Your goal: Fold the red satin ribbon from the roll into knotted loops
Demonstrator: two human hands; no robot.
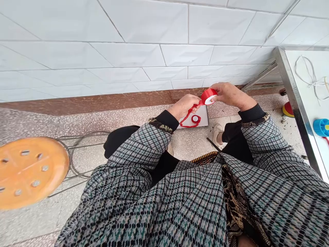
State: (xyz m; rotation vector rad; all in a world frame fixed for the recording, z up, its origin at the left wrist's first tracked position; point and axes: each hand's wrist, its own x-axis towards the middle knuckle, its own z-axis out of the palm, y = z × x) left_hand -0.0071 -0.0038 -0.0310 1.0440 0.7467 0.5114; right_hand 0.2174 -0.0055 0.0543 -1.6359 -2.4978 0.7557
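Note:
My right hand point(230, 94) is closed around a roll of red ribbon point(209, 96), held up in front of me. My left hand point(185, 105) pinches the loose red ribbon end point(191, 111) that runs from the roll. Below the hands, on the floor, lies a white card point(203, 116) with a small red ribbon spool point(195, 119) and a loop of red ribbon on it. Both arms wear checked grey sleeves with black cuffs.
An orange round stool point(28, 169) with a wire frame stands at the left. A metal-edged white table point(303, 103) at the right carries a blue spool point(321, 127) and pale cord point(309, 77). A red and yellow object point(288, 109) lies on the floor under it. A white tiled wall is ahead.

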